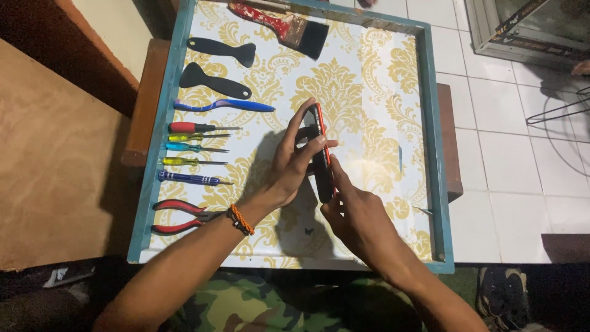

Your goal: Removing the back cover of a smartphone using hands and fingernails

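Above the middle of a teal-framed tray [437, 160] with a white and gold patterned floor, I hold a black phone with a red edge [321, 161] up on its side. My left hand [287, 166] wraps the phone from the left, fingers over its upper part. At the phone's lower end my right hand [351, 212] grips it, one finger lying along the red edge. An orange and black braided band [241, 219] circles my left wrist.
Along the tray's left side lie red-handled pliers [178, 216], several small screwdrivers [193, 154], a blue toothbrush [222, 106] and two black plastic spatulas [215, 64]. A red-handled paintbrush [289, 26] lies at the top. White floor tiles spread to the right; brown board lies to the left.
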